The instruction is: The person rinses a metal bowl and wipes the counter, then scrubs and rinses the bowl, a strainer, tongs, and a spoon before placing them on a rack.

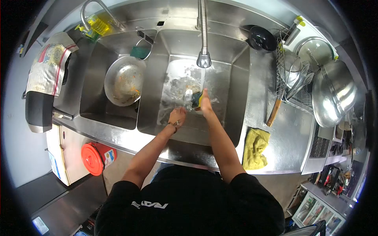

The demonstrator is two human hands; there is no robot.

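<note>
Inside the right-hand basin of the steel sink (153,86), my right hand (206,103) grips a sponge (197,99) with a dark scouring side and a yellow edge. A clear glass (188,96) is just left of the sponge. My left hand (177,116) is closed at the near end of the glass, its fingers partly hidden. Water runs from the spring-neck faucet (204,59) down beside the sponge and my right fingers. Wet suds patches lie on the basin floor.
A food-stained pan (125,80) sits in the left basin, near a green scrubber (140,52). On the right counter are a yellow cloth (256,148), a black bowl (262,38), a wire rack (293,94) and a large metal colander (334,93). A red lidded bucket (94,158) stands below left.
</note>
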